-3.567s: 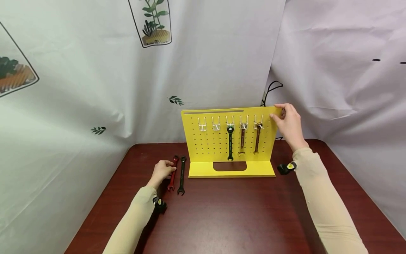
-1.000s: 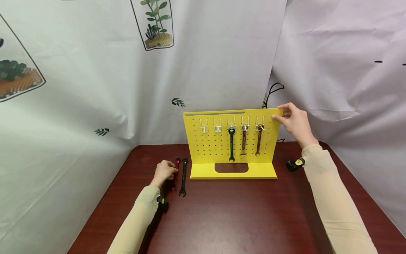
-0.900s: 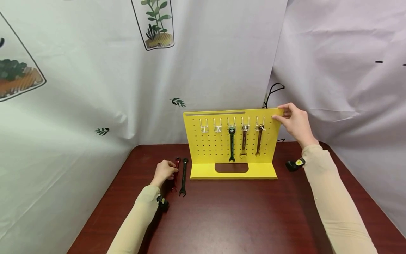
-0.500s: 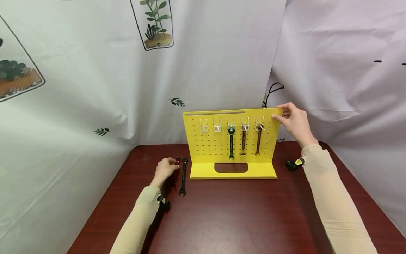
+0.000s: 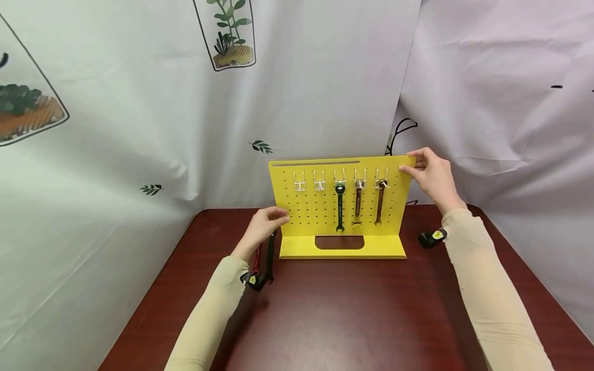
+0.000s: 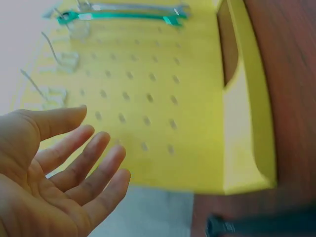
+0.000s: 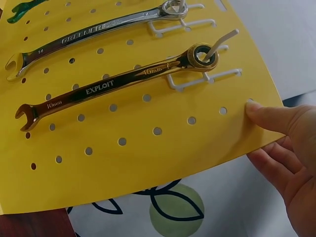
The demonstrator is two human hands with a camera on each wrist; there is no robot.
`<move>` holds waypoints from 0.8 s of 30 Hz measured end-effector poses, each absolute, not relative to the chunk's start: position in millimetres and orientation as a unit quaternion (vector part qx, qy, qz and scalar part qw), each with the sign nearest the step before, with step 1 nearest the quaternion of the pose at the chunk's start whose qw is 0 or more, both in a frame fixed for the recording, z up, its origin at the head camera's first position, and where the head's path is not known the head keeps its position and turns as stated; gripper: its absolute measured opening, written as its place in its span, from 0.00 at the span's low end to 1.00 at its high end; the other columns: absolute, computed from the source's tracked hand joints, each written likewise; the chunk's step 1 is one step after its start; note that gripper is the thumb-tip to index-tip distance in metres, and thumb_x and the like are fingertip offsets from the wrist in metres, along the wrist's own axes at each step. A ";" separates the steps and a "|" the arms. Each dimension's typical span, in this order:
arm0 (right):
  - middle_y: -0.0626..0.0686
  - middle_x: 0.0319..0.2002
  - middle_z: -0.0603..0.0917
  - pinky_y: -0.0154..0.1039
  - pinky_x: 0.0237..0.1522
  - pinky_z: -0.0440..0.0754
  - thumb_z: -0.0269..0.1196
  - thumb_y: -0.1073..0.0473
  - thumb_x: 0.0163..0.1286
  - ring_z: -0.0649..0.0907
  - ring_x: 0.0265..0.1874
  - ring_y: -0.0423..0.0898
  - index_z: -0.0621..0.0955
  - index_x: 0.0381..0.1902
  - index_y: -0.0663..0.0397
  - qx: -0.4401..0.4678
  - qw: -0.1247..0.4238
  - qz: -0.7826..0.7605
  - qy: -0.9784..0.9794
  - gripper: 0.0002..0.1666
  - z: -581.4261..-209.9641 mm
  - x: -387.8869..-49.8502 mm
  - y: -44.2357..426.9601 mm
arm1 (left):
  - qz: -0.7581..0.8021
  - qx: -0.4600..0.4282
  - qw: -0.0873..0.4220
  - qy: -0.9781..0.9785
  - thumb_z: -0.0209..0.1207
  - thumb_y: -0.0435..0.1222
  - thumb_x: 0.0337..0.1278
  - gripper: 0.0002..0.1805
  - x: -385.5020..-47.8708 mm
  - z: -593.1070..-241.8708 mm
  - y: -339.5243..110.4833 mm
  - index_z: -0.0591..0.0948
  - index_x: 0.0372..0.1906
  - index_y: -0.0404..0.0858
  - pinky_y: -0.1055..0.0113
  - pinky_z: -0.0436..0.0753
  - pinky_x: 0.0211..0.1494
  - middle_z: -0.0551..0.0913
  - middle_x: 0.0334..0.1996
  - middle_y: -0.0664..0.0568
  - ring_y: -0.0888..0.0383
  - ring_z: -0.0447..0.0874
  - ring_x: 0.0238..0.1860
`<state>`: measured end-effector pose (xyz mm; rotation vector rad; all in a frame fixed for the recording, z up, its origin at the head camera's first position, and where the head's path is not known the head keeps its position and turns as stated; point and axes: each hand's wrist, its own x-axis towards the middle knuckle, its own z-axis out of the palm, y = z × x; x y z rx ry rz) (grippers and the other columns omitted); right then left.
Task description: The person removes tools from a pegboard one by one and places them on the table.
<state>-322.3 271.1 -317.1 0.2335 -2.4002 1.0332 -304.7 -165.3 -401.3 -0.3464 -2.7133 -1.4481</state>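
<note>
My left hand (image 5: 261,226) is raised before the lower left edge of the yellow pegboard (image 5: 297,247), its fingers loosely bent around nothing, as the left wrist view shows. Below it, partly hidden by the arm, a red wrench (image 5: 257,260) and a dark wrench (image 5: 270,255) lie on the table. My right hand (image 5: 432,178) pinches the board's upper right corner, thumb in front and fingers behind. Hanging from the board's white hooks are a green wrench (image 5: 340,208), a silver wrench (image 7: 94,35) and a gold wrench marked 10mm (image 7: 106,88).
Two white hooks (image 5: 299,186) on the board's left side carry no wrench. The board stands at the back of a dark red-brown table (image 5: 352,314). Behind it hangs a pale curtain (image 5: 325,93) with plant drawings.
My left hand has left the red wrench, where it was half a second ago, and moved up and right to the board's left side. The right hand stays at the board's corner.
</note>
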 end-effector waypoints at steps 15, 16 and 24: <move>0.64 0.48 0.83 0.37 0.43 0.80 0.69 0.54 0.69 0.84 0.50 0.60 0.77 0.59 0.63 0.076 0.260 0.381 -0.884 0.27 -316.5 -322.1 271.9 | -0.539 -0.183 -0.047 -0.821 0.64 0.43 0.67 0.23 -312.6 -377.4 -87.2 0.80 0.63 0.40 0.49 0.79 0.61 0.83 0.57 0.50 0.51 0.81 0.56; 0.65 0.48 0.83 0.39 0.43 0.81 0.69 0.54 0.69 0.84 0.49 0.60 0.77 0.59 0.63 0.077 0.261 0.381 -0.884 0.27 -317.5 -322.5 271.4 | -0.538 -0.187 -0.051 -0.821 0.65 0.43 0.67 0.23 -312.7 -377.4 -83.4 0.80 0.64 0.40 0.49 0.79 0.62 0.83 0.58 0.50 0.51 0.81 0.56; 0.64 0.47 0.82 0.54 0.50 0.81 0.69 0.55 0.69 0.83 0.50 0.61 0.76 0.59 0.63 0.081 0.257 0.392 -0.880 0.26 -319.3 -323.5 268.2 | -0.548 -0.194 -0.051 -0.812 0.65 0.45 0.66 0.25 -316.5 -380.5 -59.8 0.79 0.65 0.44 0.52 0.80 0.60 0.82 0.58 0.51 0.53 0.81 0.57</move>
